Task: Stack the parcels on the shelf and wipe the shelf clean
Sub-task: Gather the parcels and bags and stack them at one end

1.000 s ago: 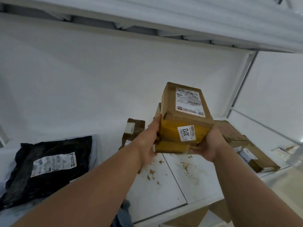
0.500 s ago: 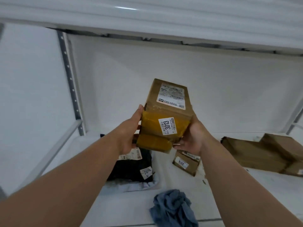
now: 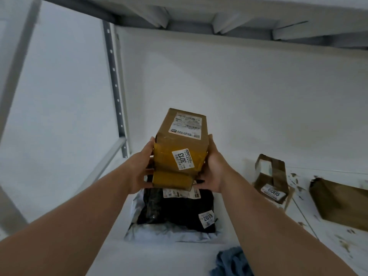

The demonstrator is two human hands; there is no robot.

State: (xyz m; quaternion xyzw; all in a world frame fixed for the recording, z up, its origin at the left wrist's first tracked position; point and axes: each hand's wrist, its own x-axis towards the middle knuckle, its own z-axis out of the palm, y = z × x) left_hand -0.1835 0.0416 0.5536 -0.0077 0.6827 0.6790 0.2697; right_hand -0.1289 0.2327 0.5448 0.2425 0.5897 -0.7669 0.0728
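A brown cardboard parcel (image 3: 180,144) with yellow tape and a "3013" sticker is held in the air between my left hand (image 3: 140,172) and my right hand (image 3: 214,168), one on each side. A smaller taped parcel sits under it in the same grip. Directly below them a black plastic parcel (image 3: 179,212) labelled "2019" lies on a grey-white bag on the white shelf (image 3: 155,255). A blue cloth (image 3: 232,262) lies crumpled at the shelf's front edge.
A small brown box (image 3: 271,178) labelled "0005" stands to the right. A flat brown parcel (image 3: 340,204) lies at the far right. Brown crumbs (image 3: 298,188) dot the right shelf panel. A perforated upright post (image 3: 114,88) and the upper shelf's underside bound the space.
Both hands have carried the "3013" parcel leftward, from above the dirty right panel to above the black parcel. My view has swung left with it.
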